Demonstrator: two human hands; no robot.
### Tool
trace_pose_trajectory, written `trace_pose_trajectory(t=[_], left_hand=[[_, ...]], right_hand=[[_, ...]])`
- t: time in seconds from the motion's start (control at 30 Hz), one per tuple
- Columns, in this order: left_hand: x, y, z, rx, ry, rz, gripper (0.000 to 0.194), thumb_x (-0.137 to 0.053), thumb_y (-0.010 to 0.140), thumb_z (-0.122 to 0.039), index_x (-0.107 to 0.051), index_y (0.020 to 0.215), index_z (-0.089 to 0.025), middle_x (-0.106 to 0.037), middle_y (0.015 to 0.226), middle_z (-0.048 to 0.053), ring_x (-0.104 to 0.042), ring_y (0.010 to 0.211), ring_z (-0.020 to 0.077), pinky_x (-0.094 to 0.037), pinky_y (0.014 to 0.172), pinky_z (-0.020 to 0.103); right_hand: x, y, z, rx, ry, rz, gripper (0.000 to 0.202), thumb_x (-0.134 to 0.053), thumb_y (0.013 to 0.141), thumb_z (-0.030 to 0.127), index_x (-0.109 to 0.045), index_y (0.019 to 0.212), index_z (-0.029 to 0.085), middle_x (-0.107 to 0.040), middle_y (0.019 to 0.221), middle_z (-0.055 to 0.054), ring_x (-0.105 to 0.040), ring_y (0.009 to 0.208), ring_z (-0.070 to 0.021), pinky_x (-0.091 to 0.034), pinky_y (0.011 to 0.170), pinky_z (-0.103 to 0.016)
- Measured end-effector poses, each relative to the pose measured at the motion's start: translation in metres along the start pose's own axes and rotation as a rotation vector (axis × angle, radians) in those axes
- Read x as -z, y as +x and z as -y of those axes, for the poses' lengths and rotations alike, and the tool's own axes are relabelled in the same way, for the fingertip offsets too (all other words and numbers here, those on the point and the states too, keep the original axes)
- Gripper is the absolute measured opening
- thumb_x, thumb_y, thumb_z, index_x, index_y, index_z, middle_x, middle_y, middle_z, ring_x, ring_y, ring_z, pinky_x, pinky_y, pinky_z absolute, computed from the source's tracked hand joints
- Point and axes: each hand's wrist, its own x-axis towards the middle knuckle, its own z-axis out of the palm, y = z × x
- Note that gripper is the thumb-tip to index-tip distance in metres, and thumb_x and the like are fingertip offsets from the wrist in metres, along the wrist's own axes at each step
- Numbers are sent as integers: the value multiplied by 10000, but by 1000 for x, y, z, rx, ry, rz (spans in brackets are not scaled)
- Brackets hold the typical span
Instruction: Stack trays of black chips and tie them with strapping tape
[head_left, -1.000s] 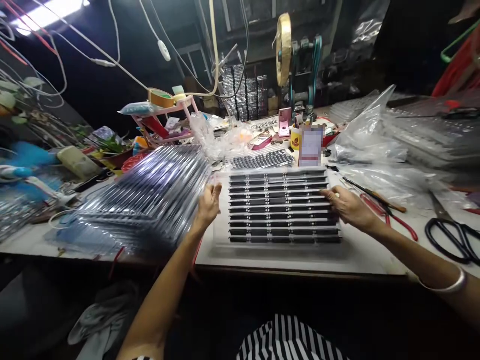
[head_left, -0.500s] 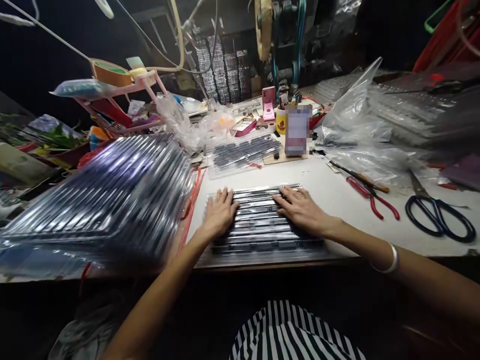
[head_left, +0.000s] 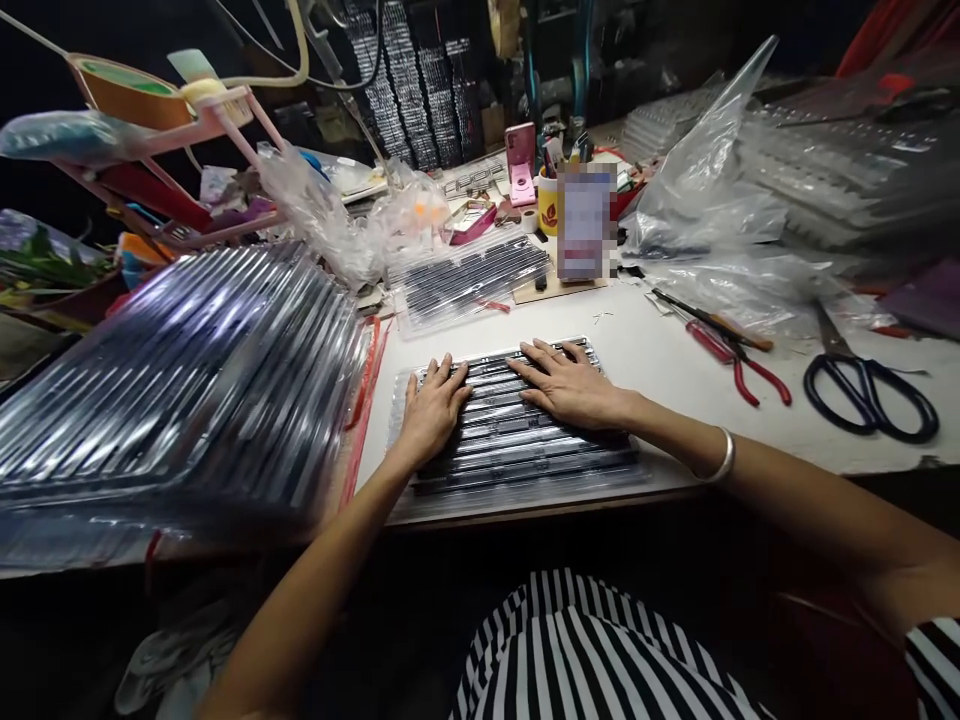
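- The left hand (head_left: 436, 405) is laid palm down with its fingers spread; nothing is gripped, and only the surface beneath is touched.
- The right hand (head_left: 566, 385) is likewise spread almost flat, farther across the same surface, with nothing grasped.
- Beneath both palms, the clear plastic tray lined with dark, glossy parallel strips (head_left: 510, 440) is rested on the white tabletop (head_left: 652, 360), near its front edge. If pressure were applied unevenly, strips might be shifted or the thin plastic bent; if it were pushed towards the body, the tray could be tipped over that edge.
- To the left of the left hand, a slanted stack of similar glossy ribbed trays (head_left: 225, 370) is seen; it could be made to slide if knocked by the left forearm.
- Well right of the right hand, red-handled metal pliers (head_left: 750, 375) and large dark-handled scissors (head_left: 870, 395) could be caught by a wide sweep.
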Motion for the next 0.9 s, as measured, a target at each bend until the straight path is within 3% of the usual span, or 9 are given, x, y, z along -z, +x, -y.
trace_pose_trajectory(t=[0.1,0.17,0.3,0.37,0.47,0.57,0.67,0.77,0.9], left_hand=[[0,1,-3,2,2,45,497,-301,939,-404,-331,1400,-221,-231,1495,85,-177,1375,283,-174,1074,546],[0,-2,-7,23,23,14,508,-283,943,-396,-297,1414,-207,-228,1496,75,-173,1378,278,-164,1076,551],[-2,-9,-17,99,83,-149,520,-274,939,-416,-434,1336,-120,-390,1417,124,-312,1323,296,-249,1064,469],[-2,-13,-19,95,117,-155,537,-269,940,-409,-484,1286,-59,-447,1367,168,-367,1288,307,-295,1039,420],[-1,-19,-12,21,141,-64,615,-274,931,-445,-384,1344,-2,-344,1419,217,-285,1332,317,-271,1057,428],[2,-25,1,-91,107,43,695,-279,905,-537,-234,1428,-81,-151,1501,166,-112,1387,275,-174,1102,455],[4,-27,9,-132,96,113,719,-289,880,-594,-186,1449,-166,-70,1521,114,-39,1395,251,-120,1111,467],[4,-26,5,-92,106,111,725,-294,873,-604,-182,1451,-180,-65,1521,113,-42,1393,263,-127,1105,477],[3,-22,-13,-13,125,111,745,-266,877,-605,-151,1456,-149,-36,1519,127,-7,1388,305,-92,1090,534]], right_hand=[[0,-3,-2,70,27,30,515,-284,959,482,-260,1434,285,-116,1509,-103,-67,1379,-285,-117,1058,-564],[0,-7,-3,119,44,48,557,-277,939,553,-263,1432,294,-80,1512,-96,-47,1378,-297,-87,1056,-583],[-1,-11,-2,125,67,41,738,-265,882,666,-213,1451,199,-69,1508,-110,-40,1379,-301,-65,1070,-577],[-3,-11,-1,119,70,13,774,-264,882,665,-209,1449,141,-100,1504,-113,-59,1381,-288,-70,1081,-560],[-5,-15,-4,78,70,-59,604,-250,955,507,-281,1427,132,-206,1489,-86,-143,1375,-235,-129,1097,-487],[-4,-27,-12,-89,70,-101,457,-274,974,376,-373,1391,217,-264,1477,-57,-173,1367,-250,-189,1072,-485],[-4,-47,-22,-292,120,-69,479,-317,961,411,-349,1406,237,-153,1506,-105,-139,1366,-320,-218,1041,-522],[-3,-62,-25,-326,211,-26,552,-306,957,446,-257,1442,188,-65,1509,-164,-145,1366,-315,-219,1048,-502],[1,-60,-19,-364,229,-27,676,-402,889,571,-282,1429,182,-150,1487,-209,-228,1333,-350,-236,1025,-534]])
